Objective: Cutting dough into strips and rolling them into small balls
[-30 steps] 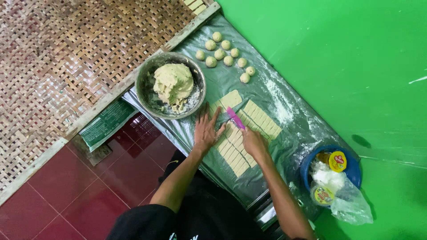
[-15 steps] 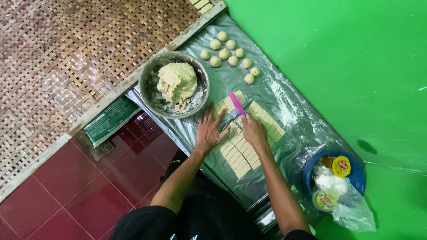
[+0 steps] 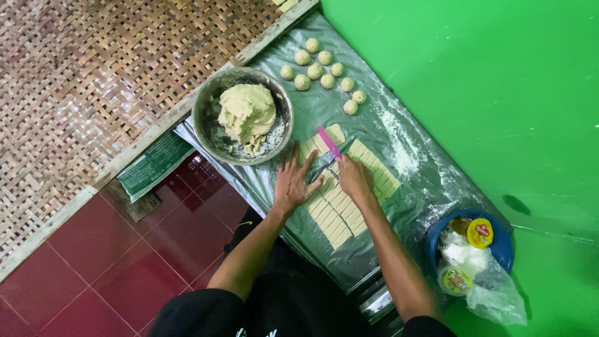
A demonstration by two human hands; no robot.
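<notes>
A flat sheet of pale dough cut into small rectangles [image 3: 349,200] lies on a plastic-covered board [image 3: 387,112]. My left hand [image 3: 293,181] rests flat, fingers spread, on the left edge of the cut strips. Around a knife with a pink handle [image 3: 329,142] my right hand [image 3: 354,178] is closed, the blade angled down between the two hands onto the dough. A metal bowl [image 3: 206,122] with a lump of pale dough [image 3: 247,112] stands just beyond my left hand.
Several small dough balls [image 3: 324,72] sit at the far end of the board. A blue bowl [image 3: 499,249] with a plastic bag and small yellow-lidded tubs stands near right. Green package [image 3: 153,163] lies on red tiles; woven mat at left, green surface at right.
Both hands stay on the cut dough while the knife's pink handle shifts slightly and the blade works between them. The view has drifted a little.
</notes>
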